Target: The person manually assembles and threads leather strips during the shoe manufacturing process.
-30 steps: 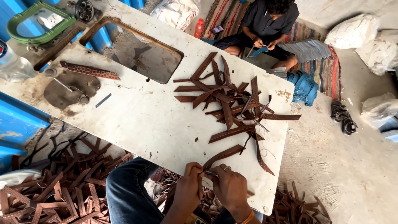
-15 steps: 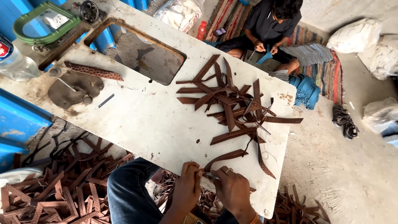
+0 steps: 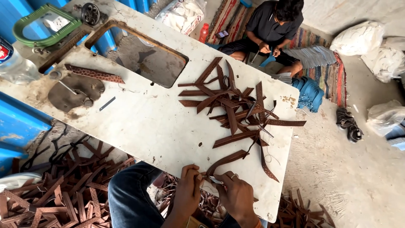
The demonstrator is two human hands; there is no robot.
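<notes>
We are pinching one brown leather strip (image 3: 225, 160) at the desk's (image 3: 147, 122) near edge, left hand (image 3: 187, 192) gripping its end, right hand (image 3: 238, 196) closed around a small metal tool (image 3: 215, 180). We judge we are trimming it; the pile of strips (image 3: 236, 107) is lying farther off.

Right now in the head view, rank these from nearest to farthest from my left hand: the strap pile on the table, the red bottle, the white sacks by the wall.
From the left hand:
1. Strap pile, mid-table, ahead and to the right.
2. Red bottle, on the floor beyond the table's far edge.
3. White sacks, far right by the wall.
</notes>
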